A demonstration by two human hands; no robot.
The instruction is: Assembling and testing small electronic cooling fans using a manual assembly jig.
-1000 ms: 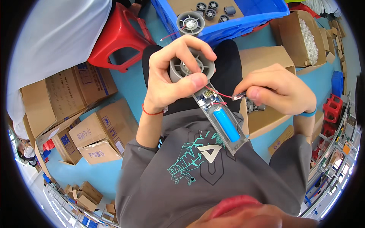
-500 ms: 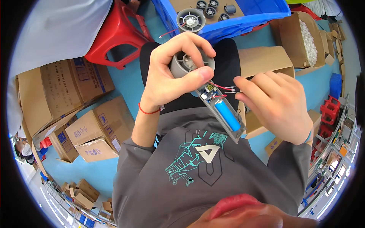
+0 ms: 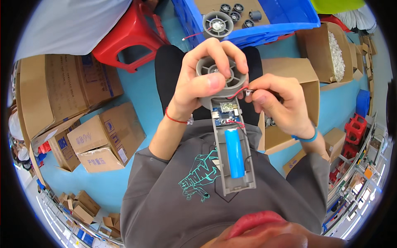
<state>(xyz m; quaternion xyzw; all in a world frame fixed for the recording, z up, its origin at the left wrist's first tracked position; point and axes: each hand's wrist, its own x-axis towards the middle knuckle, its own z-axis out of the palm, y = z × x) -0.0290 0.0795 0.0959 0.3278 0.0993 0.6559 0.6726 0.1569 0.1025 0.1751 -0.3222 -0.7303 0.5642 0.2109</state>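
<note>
Gripping the grey fan housing (image 3: 218, 78) round its rim, left hand (image 3: 202, 84) clamped; right hand (image 3: 275, 103) pinches the thin red wire (image 3: 236, 93), looks light, fragile

Blue crate (image 3: 289, 18) close beyond hands

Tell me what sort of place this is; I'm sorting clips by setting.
Probably a small assembly workshop or packing floor. Cardboard boxes stand around on the blue floor, a blue crate holds round fan parts, and the left hand grips an opened grey handheld fan with its blue battery showing.
</note>
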